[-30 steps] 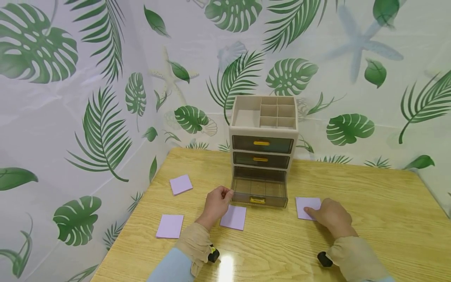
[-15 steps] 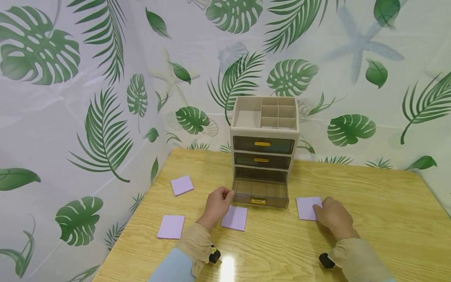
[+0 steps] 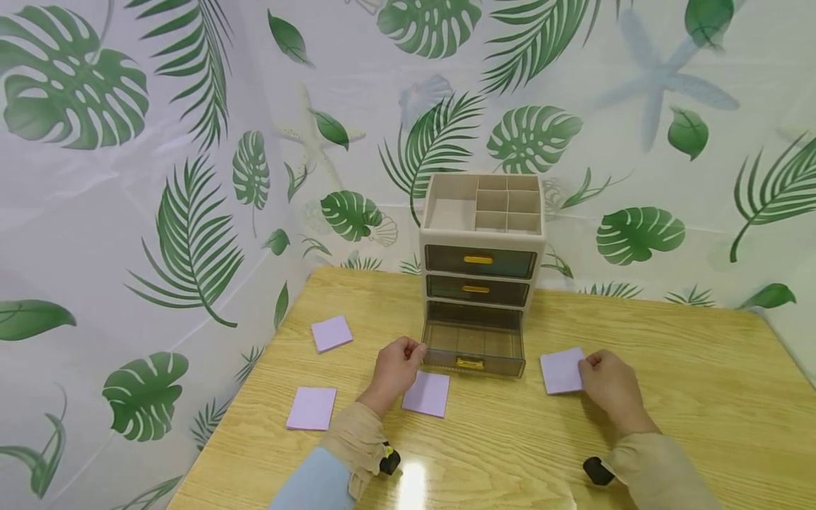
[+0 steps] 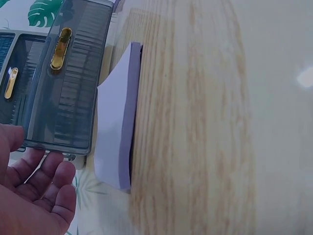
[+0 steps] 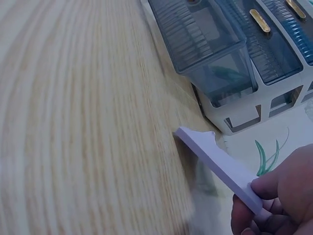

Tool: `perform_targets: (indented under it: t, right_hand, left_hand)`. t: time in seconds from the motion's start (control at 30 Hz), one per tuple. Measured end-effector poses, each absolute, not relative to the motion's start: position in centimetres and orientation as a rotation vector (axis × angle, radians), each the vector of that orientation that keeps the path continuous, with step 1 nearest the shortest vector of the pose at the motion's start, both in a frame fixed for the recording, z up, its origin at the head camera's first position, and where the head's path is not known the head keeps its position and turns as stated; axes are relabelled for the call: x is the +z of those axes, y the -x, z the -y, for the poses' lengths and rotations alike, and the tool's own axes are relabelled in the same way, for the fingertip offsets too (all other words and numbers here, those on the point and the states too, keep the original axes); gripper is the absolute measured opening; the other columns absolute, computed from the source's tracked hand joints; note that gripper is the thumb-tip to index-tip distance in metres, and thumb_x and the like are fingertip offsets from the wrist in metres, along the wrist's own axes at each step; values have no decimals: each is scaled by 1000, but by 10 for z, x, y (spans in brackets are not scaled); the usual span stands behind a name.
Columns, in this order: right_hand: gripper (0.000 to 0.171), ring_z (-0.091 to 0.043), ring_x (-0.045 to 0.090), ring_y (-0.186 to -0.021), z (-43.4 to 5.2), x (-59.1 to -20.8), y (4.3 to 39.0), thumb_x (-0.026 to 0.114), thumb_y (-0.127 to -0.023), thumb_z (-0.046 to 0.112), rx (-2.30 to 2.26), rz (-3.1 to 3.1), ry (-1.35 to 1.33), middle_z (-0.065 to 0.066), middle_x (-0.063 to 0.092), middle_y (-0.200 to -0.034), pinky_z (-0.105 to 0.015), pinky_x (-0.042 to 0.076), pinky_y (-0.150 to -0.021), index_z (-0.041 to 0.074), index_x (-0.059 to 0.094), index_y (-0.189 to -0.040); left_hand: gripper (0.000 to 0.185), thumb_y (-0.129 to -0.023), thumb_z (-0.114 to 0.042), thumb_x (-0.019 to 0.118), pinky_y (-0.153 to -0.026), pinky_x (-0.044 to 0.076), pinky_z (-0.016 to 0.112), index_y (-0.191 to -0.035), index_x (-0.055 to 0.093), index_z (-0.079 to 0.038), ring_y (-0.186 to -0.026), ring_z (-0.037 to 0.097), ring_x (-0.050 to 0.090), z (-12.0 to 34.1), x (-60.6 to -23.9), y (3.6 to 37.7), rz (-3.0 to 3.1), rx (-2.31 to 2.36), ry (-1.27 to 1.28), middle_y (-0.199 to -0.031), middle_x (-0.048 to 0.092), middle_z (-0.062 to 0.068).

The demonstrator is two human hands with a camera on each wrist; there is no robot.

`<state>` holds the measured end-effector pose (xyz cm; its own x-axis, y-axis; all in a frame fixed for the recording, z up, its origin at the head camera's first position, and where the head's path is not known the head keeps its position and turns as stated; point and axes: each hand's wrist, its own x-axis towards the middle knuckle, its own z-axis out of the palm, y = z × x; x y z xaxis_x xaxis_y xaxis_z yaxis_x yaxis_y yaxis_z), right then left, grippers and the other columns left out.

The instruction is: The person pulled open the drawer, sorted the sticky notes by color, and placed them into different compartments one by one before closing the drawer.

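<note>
The right hand [image 3: 610,388] pinches a purple sticky-note pad [image 3: 562,370], tilted off the worktop [image 3: 669,397] just right of the open bottom drawer [image 3: 473,346]. The left hand [image 3: 395,368], fingers loosely curled and holding nothing, rests at the drawer's left front corner beside another pad [image 3: 426,394].

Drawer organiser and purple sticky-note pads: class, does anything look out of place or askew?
Yes. The bottom drawer of the drawer organiser stands pulled out, while the two above are closed. The sticky-note pad pinched by the right hand is tilted, one edge lifted off the table; the other pads lie flat.
</note>
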<state>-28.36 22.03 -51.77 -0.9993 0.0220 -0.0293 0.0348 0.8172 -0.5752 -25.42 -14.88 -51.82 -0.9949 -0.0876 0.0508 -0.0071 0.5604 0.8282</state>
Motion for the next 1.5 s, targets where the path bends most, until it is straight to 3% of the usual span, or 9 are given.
perform_targets:
  t: [0.47,1.07,1.5]
  right_hand:
    - [36,-31,58,-82,-216,-498,284,45,-97,25,-1075,-3007,-50,-23,63,-95,-33,43,-61,-8,59,-102]
    - [29,-21,54,-68,-181,-461,285,52,-96,24,-1280,-3151,-1,-13,62,-81,-30,43,-57,-3,61,-98]
    - [27,-16,55,-65,-151,-458,289,54,-96,21,-1360,-3023,98,-14,64,-83,-25,44,-51,-5,60,-102]
  left_hand:
    - [23,-99,-29,55,-57,44,27,-91,63,-10,-65,13,50,151,-517,254,2689,-1444,-84,-76,56,-1]
    - [23,-99,-29,55,-57,44,27,-91,64,-10,-65,12,51,151,-519,254,2683,-1432,-59,-76,56,-1]
    - [23,-99,-29,56,-56,44,27,-91,64,-9,-65,11,51,150,-519,254,2680,-1425,-67,-75,56,-2]
